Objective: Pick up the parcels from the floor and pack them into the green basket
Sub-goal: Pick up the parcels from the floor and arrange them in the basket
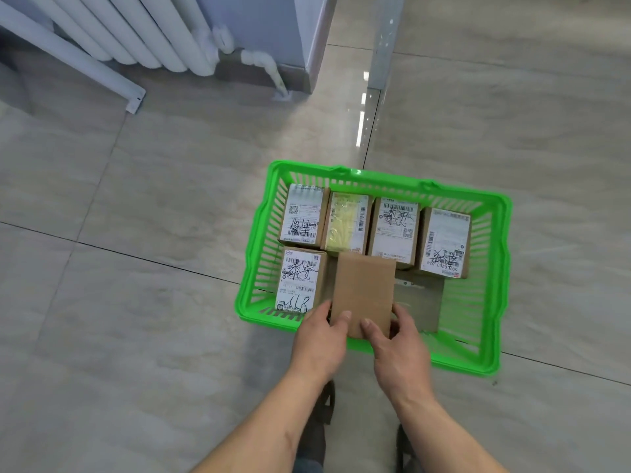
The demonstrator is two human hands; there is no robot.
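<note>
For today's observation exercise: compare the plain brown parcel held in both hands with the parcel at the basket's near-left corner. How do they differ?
The plain brown parcel shows bare cardboard on top; the near-left parcel shows a white label with barcodes and black scribble. The plain one is gripped by the left hand and right hand; the labelled one sits untouched in the green basket. Both are small cardboard boxes.

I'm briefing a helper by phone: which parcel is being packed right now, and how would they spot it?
Find the green basket on the tiled floor. At its near edge the left hand and right hand grip the plain brown parcel between them. Every other visible parcel top carries a white label; this one shows bare cardboard.
</note>
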